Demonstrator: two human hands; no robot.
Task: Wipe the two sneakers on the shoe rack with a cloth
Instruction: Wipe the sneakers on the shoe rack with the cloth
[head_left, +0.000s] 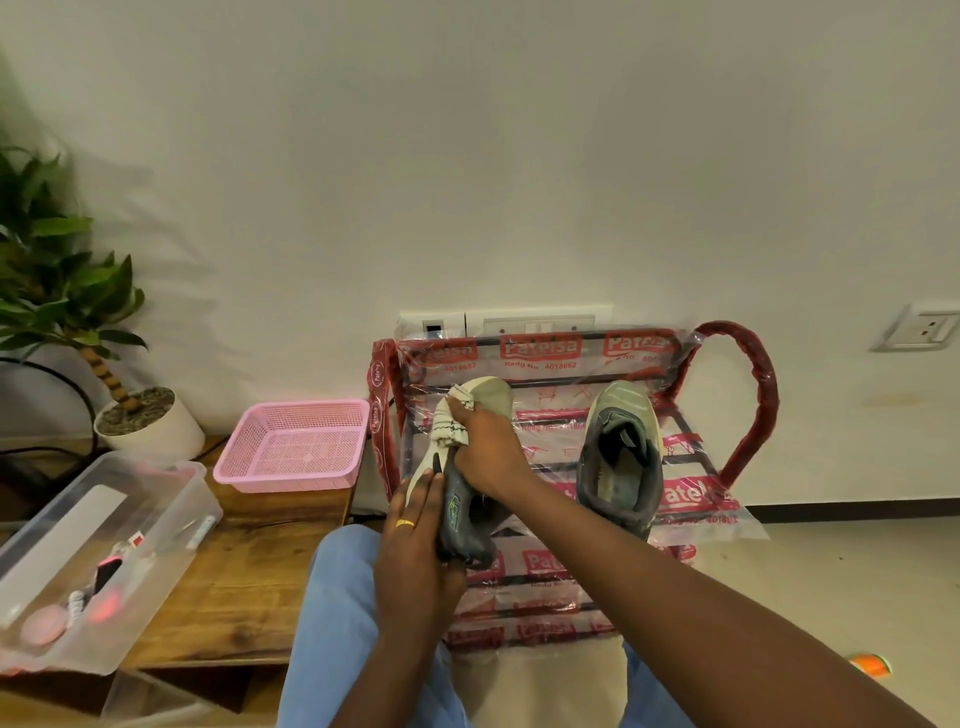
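**A:** Sneakers check: held sneaker (460, 525), second sneaker (621, 457). Full sweep, left to right.

**B:** Far left: potted plant (67, 291). Then a clear plastic box (171, 525) on the wooden table (249, 571), with small items inside. Pink basket (291, 447) sits on the table's far right corner, just beside the shoe rack (748, 395).

**A:** Hands?

**B:** Left hand (415, 551) holds the heel end of the held sneaker. Its fingers (423, 488) are closed on it, two of them running along the pale midsole, and one wears a ring. Shoe is tipped on its side over the rack's left part, toe toward the wall. Can't tell if it touches the rack. Right hand (488, 452) has its fingers clamped on a bunched cloth (449, 423), pressed against the shoe near the toe.

**A:** Other shoe?

**B:** Second sneaker stands upright on the rack's right part, toe toward the wall, apart from the held one. Rack is wrapped in red-printed plastic and stands against the wall below a socket panel (504, 322). Another socket (919, 327) is on the wall far right. Orange object (870, 665) lies on the floor bottom right, too small to identify.
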